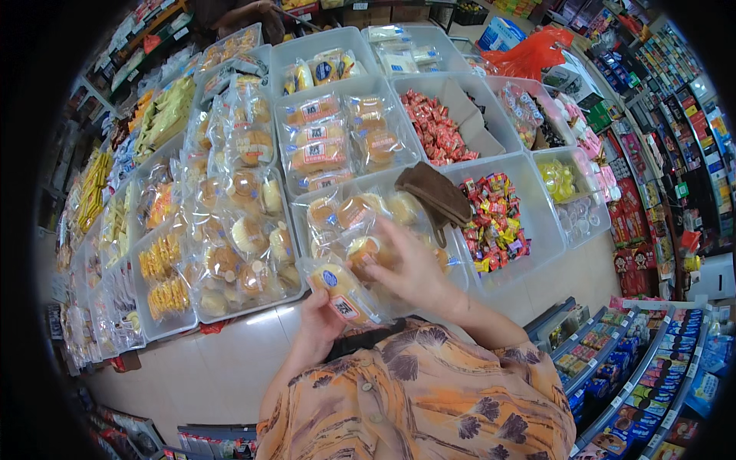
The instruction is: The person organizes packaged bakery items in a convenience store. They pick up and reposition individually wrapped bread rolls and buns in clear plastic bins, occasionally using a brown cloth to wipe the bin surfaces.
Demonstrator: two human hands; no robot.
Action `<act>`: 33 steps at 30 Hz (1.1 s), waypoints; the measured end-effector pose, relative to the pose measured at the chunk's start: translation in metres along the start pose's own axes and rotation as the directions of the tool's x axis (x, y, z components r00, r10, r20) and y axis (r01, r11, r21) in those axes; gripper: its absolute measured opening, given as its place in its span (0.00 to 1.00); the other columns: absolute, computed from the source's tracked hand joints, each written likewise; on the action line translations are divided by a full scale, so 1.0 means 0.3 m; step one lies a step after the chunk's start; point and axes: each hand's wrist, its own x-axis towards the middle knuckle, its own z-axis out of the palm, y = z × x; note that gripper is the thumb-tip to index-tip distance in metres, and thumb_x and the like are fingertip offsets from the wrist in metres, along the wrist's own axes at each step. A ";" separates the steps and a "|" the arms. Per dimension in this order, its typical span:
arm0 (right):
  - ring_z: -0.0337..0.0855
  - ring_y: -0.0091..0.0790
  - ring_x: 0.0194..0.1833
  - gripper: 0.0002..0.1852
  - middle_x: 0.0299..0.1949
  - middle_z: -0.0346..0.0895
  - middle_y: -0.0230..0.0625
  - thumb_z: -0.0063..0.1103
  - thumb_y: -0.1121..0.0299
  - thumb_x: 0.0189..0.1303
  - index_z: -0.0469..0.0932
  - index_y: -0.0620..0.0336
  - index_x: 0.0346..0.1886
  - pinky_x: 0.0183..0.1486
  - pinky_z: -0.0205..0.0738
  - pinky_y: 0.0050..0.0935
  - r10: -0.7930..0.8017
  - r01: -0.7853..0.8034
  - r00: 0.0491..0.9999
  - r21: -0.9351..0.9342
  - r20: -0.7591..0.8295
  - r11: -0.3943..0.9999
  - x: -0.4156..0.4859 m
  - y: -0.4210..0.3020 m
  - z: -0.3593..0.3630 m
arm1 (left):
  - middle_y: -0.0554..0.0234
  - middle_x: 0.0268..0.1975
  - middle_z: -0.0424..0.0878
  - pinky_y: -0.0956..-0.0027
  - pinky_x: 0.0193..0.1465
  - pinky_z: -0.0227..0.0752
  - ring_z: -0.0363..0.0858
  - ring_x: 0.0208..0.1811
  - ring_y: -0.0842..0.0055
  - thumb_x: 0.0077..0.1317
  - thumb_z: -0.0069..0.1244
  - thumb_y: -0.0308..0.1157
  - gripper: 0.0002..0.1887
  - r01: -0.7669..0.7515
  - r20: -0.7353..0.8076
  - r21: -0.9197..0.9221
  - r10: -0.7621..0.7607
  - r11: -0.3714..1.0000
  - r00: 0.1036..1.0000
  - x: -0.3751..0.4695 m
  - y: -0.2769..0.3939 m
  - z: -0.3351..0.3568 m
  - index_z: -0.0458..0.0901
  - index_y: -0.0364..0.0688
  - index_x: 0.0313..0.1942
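My left hand (323, 315) holds a long bread roll in a clear plastic wrapper (344, 292) at the near edge of a translucent plastic bin (463, 270). My right hand (415, 270) reaches over the same bin, thumb and fingers around a round packaged bun (368, 252); whether it grips the bun firmly is hard to tell. More round buns in clear wrappers (353, 211) lie in the bin beyond my hands. A brown cloth (437, 192) drapes over the bin's right rim.
Left stand bins of packaged buns (247, 230) and yellow snack packets (164, 276). Farther off are long wrapped rolls (313, 135) and red-wrapped candies (434, 129); mixed candies (497, 221) lie to the right. A shelf of packaged goods (621, 368) stands at lower right. Part of another person (253, 14) shows at the top.
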 end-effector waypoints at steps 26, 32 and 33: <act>0.84 0.49 0.47 0.26 0.46 0.83 0.51 0.61 0.55 0.63 0.75 0.64 0.59 0.53 0.75 0.39 0.126 -0.124 0.989 -0.031 0.070 0.992 0.232 0.341 0.033 | 0.57 0.63 0.75 0.43 0.67 0.67 0.72 0.65 0.59 0.58 0.60 0.58 0.39 -0.341 -0.120 -0.140 0.326 0.929 0.938 -0.127 0.064 -0.083 0.73 0.42 0.62; 0.84 0.51 0.46 0.35 0.45 0.83 0.51 0.61 0.48 0.62 0.70 0.69 0.62 0.50 0.76 0.42 0.218 -0.173 0.958 -0.230 0.187 0.958 0.332 0.368 0.123 | 0.58 0.62 0.76 0.41 0.67 0.66 0.73 0.65 0.59 0.59 0.60 0.56 0.37 -0.326 -0.108 -0.144 0.313 0.934 0.944 -0.139 0.050 -0.092 0.73 0.41 0.61; 0.85 0.48 0.45 0.35 0.43 0.84 0.49 0.62 0.49 0.62 0.70 0.70 0.61 0.49 0.77 0.42 0.259 -0.223 0.948 -0.193 0.184 0.955 0.347 0.375 0.137 | 0.58 0.62 0.76 0.41 0.67 0.66 0.73 0.65 0.59 0.59 0.60 0.56 0.37 -0.327 -0.108 -0.148 0.313 0.934 0.944 -0.141 0.047 -0.093 0.73 0.41 0.61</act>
